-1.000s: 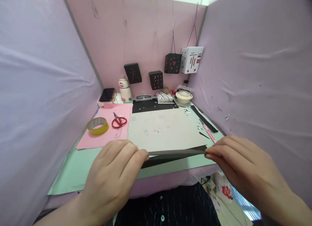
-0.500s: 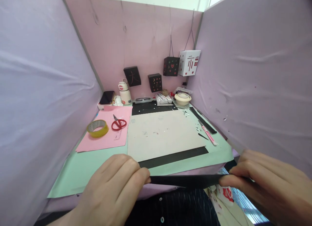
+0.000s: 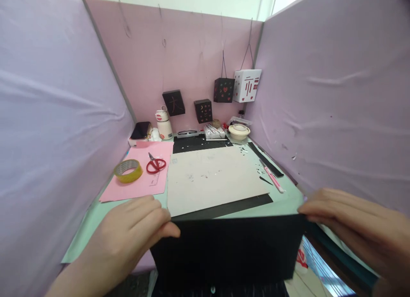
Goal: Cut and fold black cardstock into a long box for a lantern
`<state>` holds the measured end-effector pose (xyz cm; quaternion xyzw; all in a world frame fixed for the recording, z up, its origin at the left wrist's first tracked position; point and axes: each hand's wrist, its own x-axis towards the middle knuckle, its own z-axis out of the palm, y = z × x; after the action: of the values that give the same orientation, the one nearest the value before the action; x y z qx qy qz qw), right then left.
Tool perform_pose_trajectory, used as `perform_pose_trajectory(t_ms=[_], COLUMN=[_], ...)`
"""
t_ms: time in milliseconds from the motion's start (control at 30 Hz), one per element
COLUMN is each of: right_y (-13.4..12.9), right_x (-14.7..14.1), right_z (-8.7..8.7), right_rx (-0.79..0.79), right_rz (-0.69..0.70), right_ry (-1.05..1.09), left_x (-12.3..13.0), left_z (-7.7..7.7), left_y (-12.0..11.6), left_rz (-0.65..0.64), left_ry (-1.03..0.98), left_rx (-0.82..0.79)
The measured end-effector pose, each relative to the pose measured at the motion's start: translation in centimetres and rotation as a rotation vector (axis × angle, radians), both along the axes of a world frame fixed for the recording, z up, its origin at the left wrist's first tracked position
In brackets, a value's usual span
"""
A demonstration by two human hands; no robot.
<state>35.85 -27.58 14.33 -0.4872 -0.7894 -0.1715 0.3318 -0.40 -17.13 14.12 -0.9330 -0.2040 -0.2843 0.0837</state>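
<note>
A sheet of black paper (image 3: 230, 250) hangs in front of the table's near edge, its broad face toward me. My left hand (image 3: 137, 228) pinches its upper left corner between thumb and fingers. At the upper right corner, my right hand (image 3: 349, 224) grips it, the thumb hidden behind or below the fingers. Beyond the sheet lies a pale board (image 3: 214, 177) with small scraps on it, and a strip of black paper (image 3: 243, 206) shows under its near edge.
On pink paper (image 3: 109, 194) at left lie a roll of yellow tape (image 3: 128, 177) and red-handled scissors (image 3: 156, 166). A pink craft knife (image 3: 273, 179) lies right of the board. Black and white paper lanterns (image 3: 247, 86) hang at the back, near a bottle (image 3: 164, 126) and bowl (image 3: 238, 132).
The black paper was nearly edge-on and now shows its broad face, hanging downward. Both hands have risen slightly, and the left has moved left, farther from the right.
</note>
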Motion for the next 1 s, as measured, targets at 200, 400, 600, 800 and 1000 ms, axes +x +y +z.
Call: perform_pose_trajectory(t_ms=[200,400,600,800,1000], right_y=[4.8,10.5,11.4,10.0,9.2], right_x=[0.9,1.1,1.8,-2.8,-9.2], right_z=[-0.1,-9.6,-17.8,-15.5,-17.8], right_rx=[0.334,0.199,-0.100,-0.156,-0.262], right_rz=[-0.038,0.074,0.049,0.069,0.022], right_ry=[0.008,0.006,0.000,-0.020,-0.070], left_x=[0.1,1.3,2.1,6.9,11.3], left_z=[0.5,-8.4,-16.9,-16.2,-18.9], left_y=[2.5,4.7,3.9,2.0,0.9], left_rz=[0.102,0.211,0.312,0.288,0.440], left_ry=[-0.255,-0.212,-0.040,-0.030,0.089], left_rx=[0.246,0.258,0.015,-0.061,-0.147])
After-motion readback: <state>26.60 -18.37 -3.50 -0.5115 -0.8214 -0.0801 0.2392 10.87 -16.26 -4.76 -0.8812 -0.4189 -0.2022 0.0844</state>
